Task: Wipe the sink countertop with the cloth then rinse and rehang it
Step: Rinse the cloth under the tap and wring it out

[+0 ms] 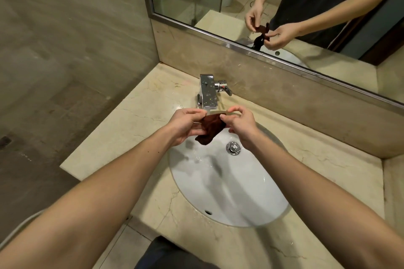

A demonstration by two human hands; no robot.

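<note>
A small dark brown cloth (211, 130) hangs between both hands, just in front of the chrome faucet (208, 91) and over the far edge of the white oval sink (227, 183). My left hand (185, 125) pinches its left edge. My right hand (239, 123) pinches its upper right corner with thumb and fingers. The cloth's lower part droops toward the basin. No water stream is visible from the spout. The beige marble countertop (131, 129) surrounds the sink.
A metal drain plug (233, 148) sits in the basin, with wet patches around it. The faucet's handle (225, 88) points right. A framed mirror (284, 6) runs along the back wall above a marble backsplash. A tiled wall is at the left.
</note>
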